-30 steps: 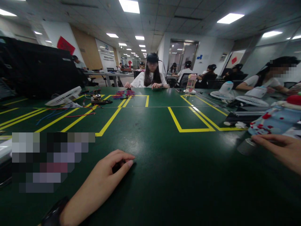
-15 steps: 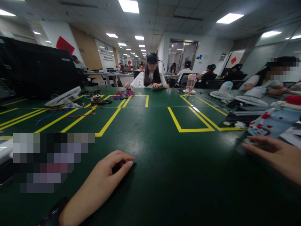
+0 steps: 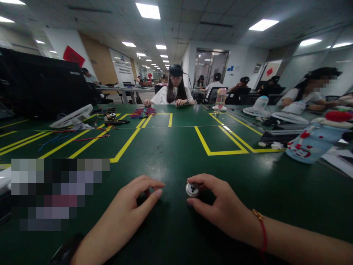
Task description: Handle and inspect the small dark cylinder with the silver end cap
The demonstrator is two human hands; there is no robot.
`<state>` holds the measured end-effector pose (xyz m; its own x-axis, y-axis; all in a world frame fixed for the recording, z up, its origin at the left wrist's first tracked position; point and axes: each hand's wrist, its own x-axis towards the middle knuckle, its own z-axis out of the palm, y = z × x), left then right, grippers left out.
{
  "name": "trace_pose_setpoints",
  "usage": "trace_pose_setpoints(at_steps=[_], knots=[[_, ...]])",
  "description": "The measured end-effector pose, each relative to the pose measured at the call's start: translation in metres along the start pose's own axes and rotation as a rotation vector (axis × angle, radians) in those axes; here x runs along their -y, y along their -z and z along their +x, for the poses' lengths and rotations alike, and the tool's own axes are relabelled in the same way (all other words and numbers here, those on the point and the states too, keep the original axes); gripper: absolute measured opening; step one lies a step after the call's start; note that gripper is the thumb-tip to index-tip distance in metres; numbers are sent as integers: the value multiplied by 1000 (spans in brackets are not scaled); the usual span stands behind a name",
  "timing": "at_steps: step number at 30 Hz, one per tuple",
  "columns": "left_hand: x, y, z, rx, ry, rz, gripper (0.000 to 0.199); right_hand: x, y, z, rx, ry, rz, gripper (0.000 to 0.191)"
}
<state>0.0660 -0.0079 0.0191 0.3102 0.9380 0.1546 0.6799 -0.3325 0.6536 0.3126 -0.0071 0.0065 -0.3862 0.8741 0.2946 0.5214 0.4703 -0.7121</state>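
Observation:
A small round silver metal part [image 3: 192,189] with a dark hub in its middle sits between the thumb and fingers of my right hand [image 3: 217,195], low over the green table. It looks like a small motor, though I cannot make out its underside. My left hand [image 3: 142,195] rests on the table to the left of it, fingers curved and thumb apart from them, with nothing held. A short gap separates the two hands.
A light blue bottle with a red top [image 3: 310,141] stands at the right, near small fans [image 3: 260,106]. Coloured wires [image 3: 143,112] lie in front of a person seated opposite. Yellow tape [image 3: 227,152] marks the table [image 3: 165,147]. A black bulky object [image 3: 44,84] stands left.
My right hand has come from beside the blue bottle to the middle of the table, bringing the round metal part. My left hand has hardly moved.

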Motion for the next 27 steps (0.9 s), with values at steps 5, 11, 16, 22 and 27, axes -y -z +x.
trace_pose_setpoints(at_steps=[5,11,16,22,27], knots=[[-46,-15,15,8,-165,-71,17,-10,-4,-4,-10,-48,136,54],[-58,-16,32,-95,-167,-129,11,-6,-1,-1,37,-43,159,44],[-32,-23,27,-31,-106,-66,10,-6,-3,-5,-17,-3,39,46],[-18,-38,24,65,-126,24,17,-14,17,-7,-109,-15,-84,50],[-7,-12,11,25,-38,-80,29,-72,103,-40,-344,-220,-444,54]])
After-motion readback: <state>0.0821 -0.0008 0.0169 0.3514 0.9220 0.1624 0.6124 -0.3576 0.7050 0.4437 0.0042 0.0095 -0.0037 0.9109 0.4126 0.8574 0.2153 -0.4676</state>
